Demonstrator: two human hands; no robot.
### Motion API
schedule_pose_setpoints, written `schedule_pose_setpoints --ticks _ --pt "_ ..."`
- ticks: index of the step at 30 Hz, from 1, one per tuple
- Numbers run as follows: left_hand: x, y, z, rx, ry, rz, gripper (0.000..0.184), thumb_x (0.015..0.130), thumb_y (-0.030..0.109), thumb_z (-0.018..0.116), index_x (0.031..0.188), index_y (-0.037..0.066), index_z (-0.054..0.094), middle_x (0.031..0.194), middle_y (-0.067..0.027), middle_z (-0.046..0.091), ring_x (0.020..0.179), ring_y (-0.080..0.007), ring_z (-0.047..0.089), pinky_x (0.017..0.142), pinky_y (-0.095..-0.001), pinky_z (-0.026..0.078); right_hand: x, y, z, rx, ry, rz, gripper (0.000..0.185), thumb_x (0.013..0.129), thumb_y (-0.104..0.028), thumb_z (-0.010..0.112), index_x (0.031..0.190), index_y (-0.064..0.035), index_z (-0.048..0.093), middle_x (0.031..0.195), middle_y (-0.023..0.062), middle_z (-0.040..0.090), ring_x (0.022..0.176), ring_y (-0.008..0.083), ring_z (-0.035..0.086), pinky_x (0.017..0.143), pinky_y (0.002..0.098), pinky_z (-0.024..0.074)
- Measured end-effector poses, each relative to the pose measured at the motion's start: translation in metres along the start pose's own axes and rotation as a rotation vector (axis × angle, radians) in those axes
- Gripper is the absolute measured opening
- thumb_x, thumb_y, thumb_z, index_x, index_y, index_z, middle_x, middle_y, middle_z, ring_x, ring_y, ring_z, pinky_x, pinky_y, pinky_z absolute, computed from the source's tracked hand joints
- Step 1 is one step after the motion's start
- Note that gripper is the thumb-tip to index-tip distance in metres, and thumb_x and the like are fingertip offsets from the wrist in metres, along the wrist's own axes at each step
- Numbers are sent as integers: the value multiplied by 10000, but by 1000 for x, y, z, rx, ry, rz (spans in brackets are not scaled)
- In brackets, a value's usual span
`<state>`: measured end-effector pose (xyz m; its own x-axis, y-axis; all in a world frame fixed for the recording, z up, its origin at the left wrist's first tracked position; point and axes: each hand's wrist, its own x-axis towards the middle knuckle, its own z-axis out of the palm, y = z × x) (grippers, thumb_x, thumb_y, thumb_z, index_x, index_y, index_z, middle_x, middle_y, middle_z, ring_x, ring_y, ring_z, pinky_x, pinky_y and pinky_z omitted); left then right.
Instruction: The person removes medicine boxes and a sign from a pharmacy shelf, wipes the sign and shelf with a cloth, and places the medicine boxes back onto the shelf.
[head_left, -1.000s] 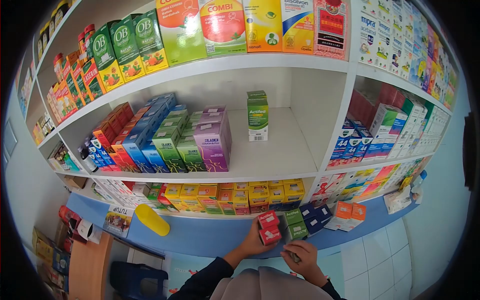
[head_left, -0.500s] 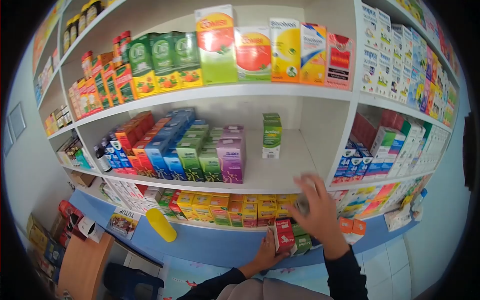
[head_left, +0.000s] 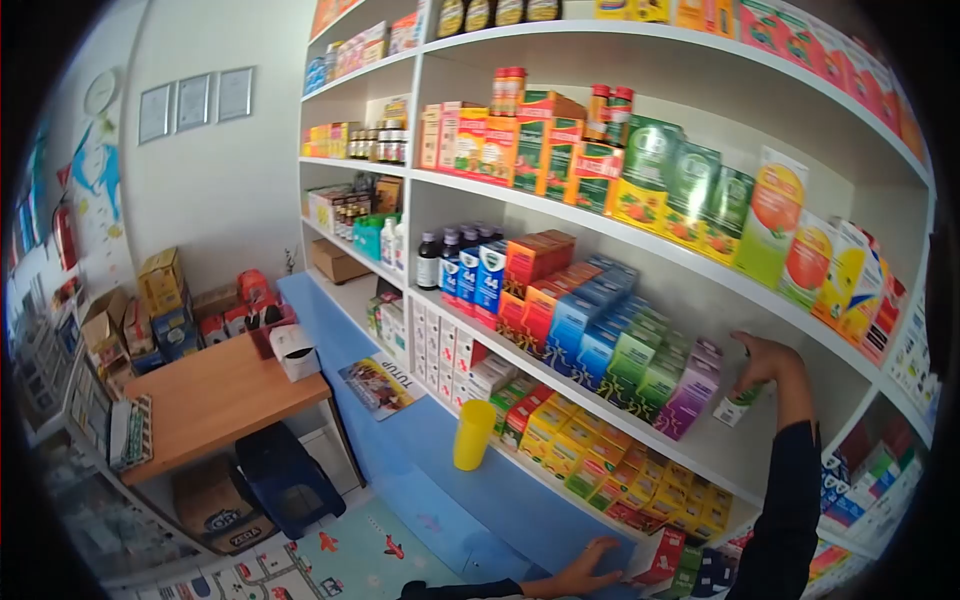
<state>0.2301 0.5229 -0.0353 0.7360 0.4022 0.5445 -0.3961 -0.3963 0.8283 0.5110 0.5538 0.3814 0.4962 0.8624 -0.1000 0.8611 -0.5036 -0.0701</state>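
Observation:
My right hand [head_left: 775, 367] reaches into the middle shelf, its thumb and forefinger spread apart. Partly hidden behind it, a small green-and-white box [head_left: 738, 408] stands to the right of a purple carton [head_left: 690, 390]. Whether the fingers touch that box is unclear. Low in the view, my left hand [head_left: 580, 572] has its fingers apart over the blue counter, close to the left side of a red box [head_left: 658, 557]. A green box [head_left: 686, 572] sits just right of the red one.
Rows of medicine cartons line the shelves, with yellow boxes [head_left: 600, 455] on the lower one. A yellow cylinder [head_left: 473, 435] stands on the blue counter [head_left: 420, 450]. To the left are a wooden desk [head_left: 220, 400] and a dark blue stool [head_left: 285, 480].
The view has swung left, bringing the desk and wall into sight. My right hand has risen from above the counter boxes into the middle shelf. My left hand has come off the red box's side.

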Motion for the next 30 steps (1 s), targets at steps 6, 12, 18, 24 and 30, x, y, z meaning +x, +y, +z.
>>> schedule_pose_setpoints --ticks 6,12,18,24,30 --pt "0 16 -35 -398 -153 -294 465 876 226 616 1251 73 388 1236 -151 373 1172 -303 382 945 -476 337 -39 -41 6 -226 125 32 680 465 -224 793 1104 -183 566 1276 232 463 1033 359 570 886 402 468" --pt "10 3 -67 -102 -161 110 363 826 137 660 1114 29 467 1135 -162 435 1099 -295 444 922 -371 377 -98 -46 40 -346 540 34 434 462 -176 761 861 -173 591 1201 188 481 901 390 593 766 439 493" --pt "56 82 -106 -67 -248 14 443 790 181 708 1145 43 483 1233 -191 395 1176 -329 403 969 -410 351 -199 -124 37 -330 571 116 375 494 -90 720 842 -165 601 1308 266 416 829 378 631 671 423 511" --pt "97 159 -122 287 -82 428 745 674 241 790 1248 -18 393 1249 -225 380 1178 -371 412 975 -422 367 -236 -213 91 -423 242 -83 205 669 -113 632 864 -161 590 1315 259 408 540 245 631 477 344 498" --pt "91 112 -127 -226 -353 113 864 594 292 846 1243 -30 375 1247 -214 409 1108 -297 477 958 -409 372 -231 -225 145 -47 317 -257 216 753 -147 643 952 -127 561 1270 164 459 685 245 638 596 355 514"
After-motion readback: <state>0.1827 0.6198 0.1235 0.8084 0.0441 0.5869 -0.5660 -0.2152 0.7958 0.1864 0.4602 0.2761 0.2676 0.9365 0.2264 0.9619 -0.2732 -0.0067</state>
